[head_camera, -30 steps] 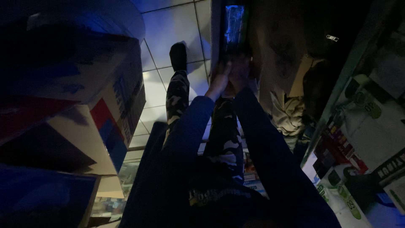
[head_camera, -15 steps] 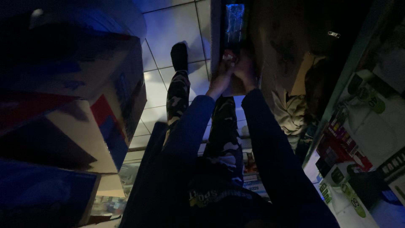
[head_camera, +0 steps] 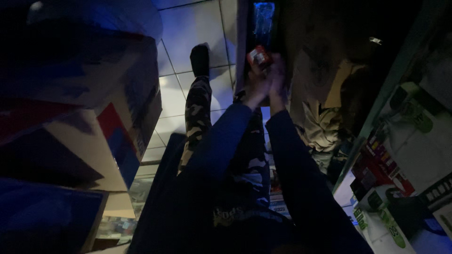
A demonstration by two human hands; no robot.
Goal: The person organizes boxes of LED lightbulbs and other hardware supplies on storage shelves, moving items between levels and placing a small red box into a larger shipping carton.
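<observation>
The scene is dark with blue light. Both my arms in dark blue sleeves reach forward, hands close together. My left hand (head_camera: 255, 87) grips a small red and white packet (head_camera: 258, 56) lifted just above it. My right hand (head_camera: 277, 80) presses against the left one and touches the packet's side. Below the arms are my camouflage trousers (head_camera: 197, 108) and a dark shoe (head_camera: 199, 59) on a pale tiled floor (head_camera: 188, 28).
A big cardboard box (head_camera: 94, 117) with red and blue print fills the left. A dark upright unit with a blue glow (head_camera: 263, 21) stands ahead. Crumpled cloth (head_camera: 322, 124) lies to the right, and shelves with several coloured packages (head_camera: 400, 155) line the right edge.
Both hands have risen and moved forward together. The small red and white packet now shows above the left hand; earlier it could not be made out.
</observation>
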